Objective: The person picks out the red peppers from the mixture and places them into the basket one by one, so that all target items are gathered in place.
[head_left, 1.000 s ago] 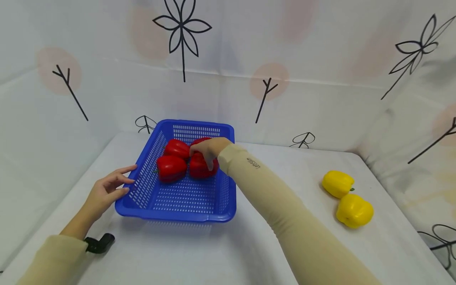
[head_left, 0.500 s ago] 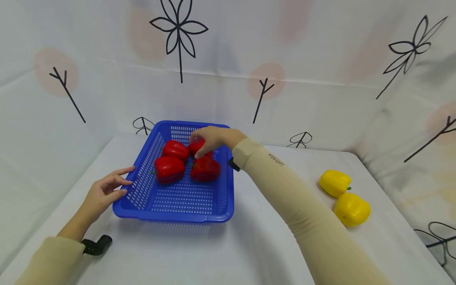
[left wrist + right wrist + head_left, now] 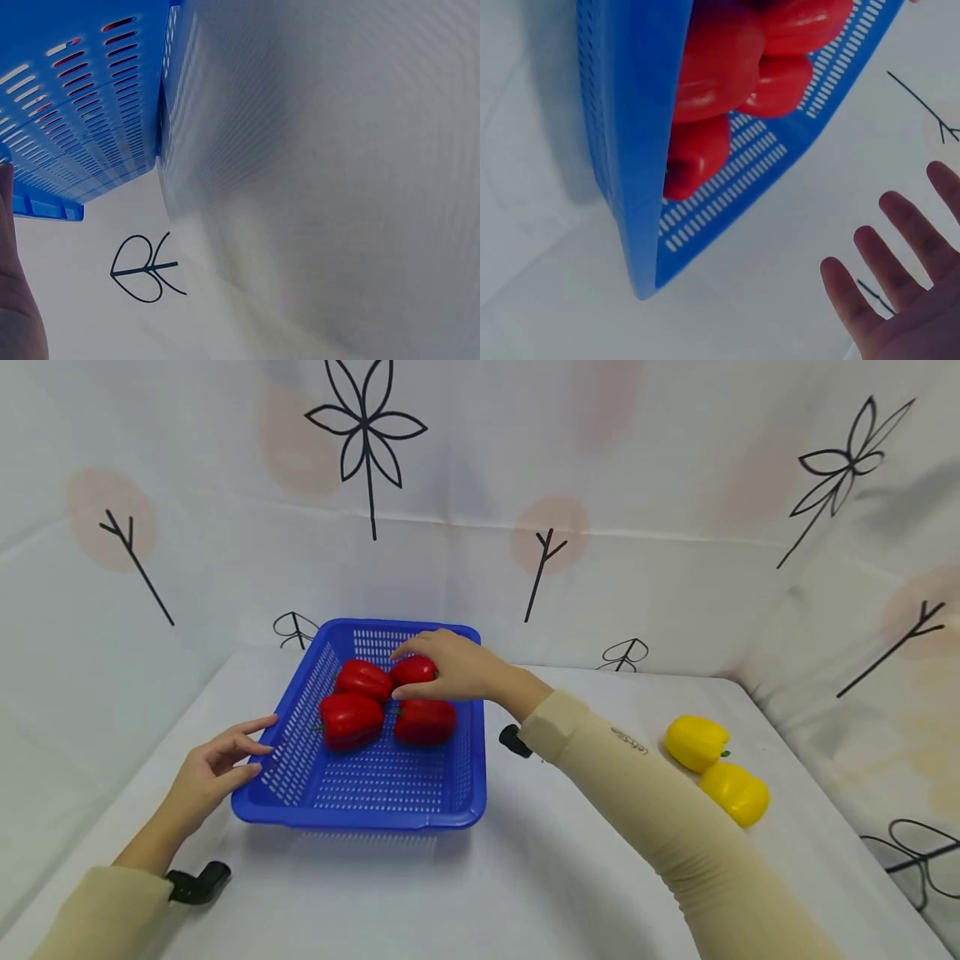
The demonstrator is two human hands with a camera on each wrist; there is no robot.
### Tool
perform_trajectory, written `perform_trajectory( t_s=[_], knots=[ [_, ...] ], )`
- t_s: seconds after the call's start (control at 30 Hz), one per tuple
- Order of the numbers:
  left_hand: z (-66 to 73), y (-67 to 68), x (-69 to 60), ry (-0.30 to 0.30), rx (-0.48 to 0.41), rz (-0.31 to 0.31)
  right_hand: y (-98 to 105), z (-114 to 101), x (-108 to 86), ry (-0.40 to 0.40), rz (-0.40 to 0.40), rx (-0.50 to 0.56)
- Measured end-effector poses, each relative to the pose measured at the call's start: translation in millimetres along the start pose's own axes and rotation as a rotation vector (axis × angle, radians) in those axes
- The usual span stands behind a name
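Observation:
Several red bell peppers (image 3: pixel 351 723) lie together in a blue plastic basket (image 3: pixel 360 817). Above the back-right red pepper (image 3: pixel 413 670) hovers my right hand (image 3: pixel 450 665); in the right wrist view its fingers are straight and spread with nothing between them. Just in front of that hand is the front-right red pepper (image 3: pixel 426 723). My left hand (image 3: pixel 213 768) touches the basket's left rim with its fingertips, fingers relaxed. The left wrist view shows only part of that hand, beside the basket's slotted wall (image 3: pixel 82 97).
Two yellow bell peppers (image 3: pixel 696 743) rest side by side on the right of the white-covered table (image 3: pixel 570 877). A white cloth (image 3: pixel 450 460) with black flower and twig drawings hangs behind. Black wrist-worn devices (image 3: pixel 199 883) show at both wrists.
My right hand has come off the front-right red pepper, which has turned slightly, and has lifted to the right with its fingers straightening. My left hand stays at the rim.

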State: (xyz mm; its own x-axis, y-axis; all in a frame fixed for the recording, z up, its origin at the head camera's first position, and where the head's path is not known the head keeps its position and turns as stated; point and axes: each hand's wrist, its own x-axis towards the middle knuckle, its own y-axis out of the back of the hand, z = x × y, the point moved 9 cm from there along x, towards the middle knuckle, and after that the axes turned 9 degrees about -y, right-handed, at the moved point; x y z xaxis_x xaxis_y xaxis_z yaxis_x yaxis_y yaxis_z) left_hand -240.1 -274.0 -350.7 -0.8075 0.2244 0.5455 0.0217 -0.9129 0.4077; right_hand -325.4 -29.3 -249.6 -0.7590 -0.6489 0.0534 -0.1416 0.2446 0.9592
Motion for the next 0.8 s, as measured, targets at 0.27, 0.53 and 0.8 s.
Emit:
perform_trajectory(
  t_s=[0.27,0.53,0.8],
  knots=[
    [-2.9,1.9,0.9,0.001,0.008,0.006,2,4,-26.3,0.034,0.077,-0.003],
    [-4.6,5.5,-0.2,0.021,0.048,-0.005,1,14,-53.2,-0.039,0.07,-0.041],
    [-2.5,7.7,-6.2,0.015,0.082,0.018,2,33,-82.1,-0.082,0.12,-0.038]
  ],
)
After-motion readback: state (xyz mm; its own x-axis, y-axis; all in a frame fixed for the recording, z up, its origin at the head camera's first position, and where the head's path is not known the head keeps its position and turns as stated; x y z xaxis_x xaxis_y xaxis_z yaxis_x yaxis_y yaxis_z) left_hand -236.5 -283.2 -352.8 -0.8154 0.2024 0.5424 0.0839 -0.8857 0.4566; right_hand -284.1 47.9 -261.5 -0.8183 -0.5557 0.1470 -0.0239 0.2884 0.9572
